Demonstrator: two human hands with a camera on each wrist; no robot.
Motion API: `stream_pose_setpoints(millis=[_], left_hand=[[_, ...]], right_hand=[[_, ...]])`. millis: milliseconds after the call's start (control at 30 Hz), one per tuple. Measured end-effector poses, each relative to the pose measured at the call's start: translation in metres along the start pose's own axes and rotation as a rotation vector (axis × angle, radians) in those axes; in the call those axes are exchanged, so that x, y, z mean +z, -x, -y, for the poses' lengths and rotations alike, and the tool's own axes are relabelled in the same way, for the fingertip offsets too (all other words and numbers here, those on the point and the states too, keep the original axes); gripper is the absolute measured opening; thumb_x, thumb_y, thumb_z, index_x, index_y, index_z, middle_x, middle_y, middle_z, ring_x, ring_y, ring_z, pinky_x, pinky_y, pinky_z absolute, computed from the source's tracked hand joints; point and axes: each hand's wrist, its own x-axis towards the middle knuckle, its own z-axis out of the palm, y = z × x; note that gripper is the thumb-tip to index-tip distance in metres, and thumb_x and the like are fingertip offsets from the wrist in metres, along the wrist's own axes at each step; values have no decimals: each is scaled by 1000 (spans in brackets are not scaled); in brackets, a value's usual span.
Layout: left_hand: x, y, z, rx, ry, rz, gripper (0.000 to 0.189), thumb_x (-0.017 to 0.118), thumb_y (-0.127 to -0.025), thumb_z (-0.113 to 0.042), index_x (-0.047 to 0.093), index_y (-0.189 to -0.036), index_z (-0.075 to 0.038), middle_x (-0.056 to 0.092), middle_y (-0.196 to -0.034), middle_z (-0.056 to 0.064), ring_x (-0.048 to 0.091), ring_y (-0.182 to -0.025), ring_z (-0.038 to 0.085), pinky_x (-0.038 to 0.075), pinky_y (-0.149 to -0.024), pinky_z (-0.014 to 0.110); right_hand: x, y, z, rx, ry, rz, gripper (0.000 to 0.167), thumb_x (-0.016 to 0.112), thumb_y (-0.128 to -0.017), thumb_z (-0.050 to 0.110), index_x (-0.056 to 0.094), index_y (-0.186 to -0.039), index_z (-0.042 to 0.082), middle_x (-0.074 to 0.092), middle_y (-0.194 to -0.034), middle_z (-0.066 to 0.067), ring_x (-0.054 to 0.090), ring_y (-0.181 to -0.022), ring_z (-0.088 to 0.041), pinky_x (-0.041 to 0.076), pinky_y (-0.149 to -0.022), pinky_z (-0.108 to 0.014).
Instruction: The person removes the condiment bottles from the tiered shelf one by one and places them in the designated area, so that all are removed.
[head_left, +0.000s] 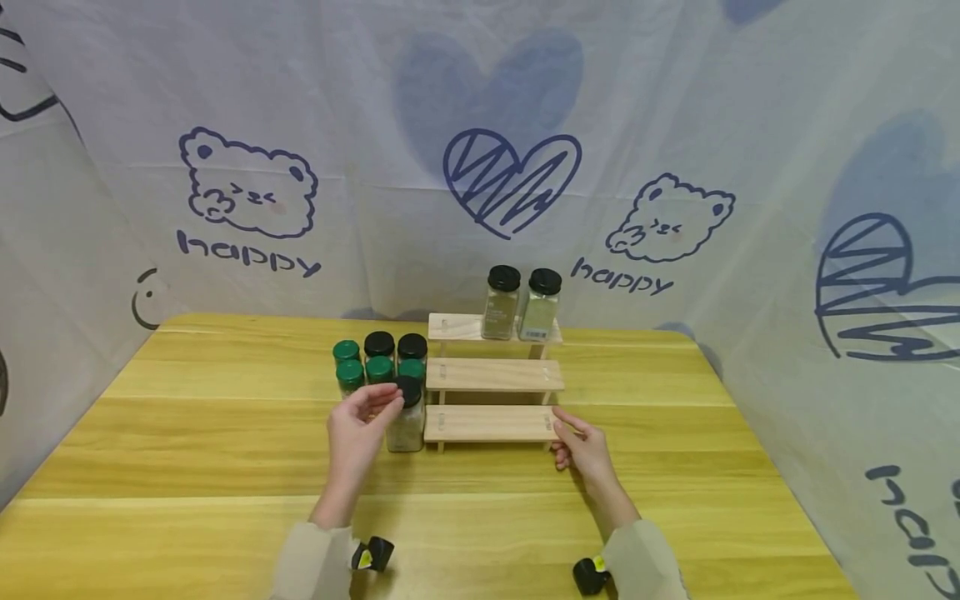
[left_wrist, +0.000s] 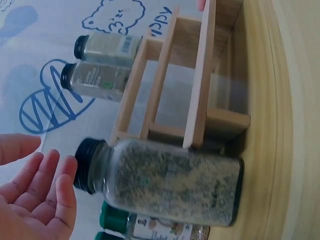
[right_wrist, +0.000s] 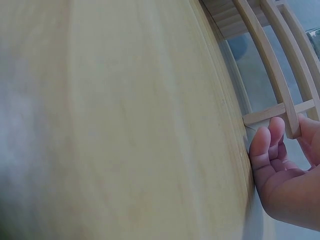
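Hanging behind and to the sides of the table, a white cloth (head_left: 360, 83) printed with blue hearts, bears and "happy" closed in the work; the table (head_left: 187, 417) was yellow, wood-grained; on it stood the three-tiered wooden rack (head_left: 491, 375), in my judgement the greatest hazard, since a tug at one end could skew it and tip the two tall jars (head_left: 501, 312) off the top shelf (head_left: 453, 327); left of it, a cluster of green- and black-capped jars (head_left: 380, 367), liable to be bumped by a careless swing of the front jar (left_wrist: 170, 182); that jar stood upright on the table, just left of the lowest shelf (head_left: 487, 423); a hold on its cap (left_wrist: 90, 166) alone might slip; left hand (head_left: 356, 429): thumb and fingers parted beside the cap, not clasped round it, contact uncertain; right hand (head_left: 588, 454): fingers curled, gripping the lowest shelf's right end.
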Motion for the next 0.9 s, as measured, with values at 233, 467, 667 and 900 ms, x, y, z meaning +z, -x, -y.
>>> stream_pose_setpoints(millis=[233,467,667,900], left_hand=[[13,3,-5,23,46,63,18,65,-79,2,62,-95,9,62,-95,21,59,-76,9,48,-66,17],[30,1,-7,2,81,147,21,63,-80,4,59,-99,12,60,-99,25,61,-85,20,49,-71,19],[45,-4,-9,53,38,190,20,65,-79,1,61,-97,10,62,-96,23,60,-86,25,48,-72,19],[62,-13,-11,40,18,214,18,65,-79,-1,63,-95,7,63,-94,19,60,-84,22,49,-73,25]], right_hand=[[-1,1,-1,-6,-3,-3,36,53,-90,10,49,-124,-3,57,-57,-5,46,-39,-7,43,-39,-19],[0,0,-3,-22,-13,5,37,54,-90,10,49,-123,-4,57,-56,-5,47,-39,-7,44,-39,-19],[0,-1,-4,-26,-19,8,37,54,-90,10,49,-123,-5,56,-56,-5,47,-39,-7,43,-39,-18],[-1,-2,-3,-16,-21,4,36,53,-90,9,50,-123,-4,56,-55,-4,47,-39,-7,43,-38,-19]])
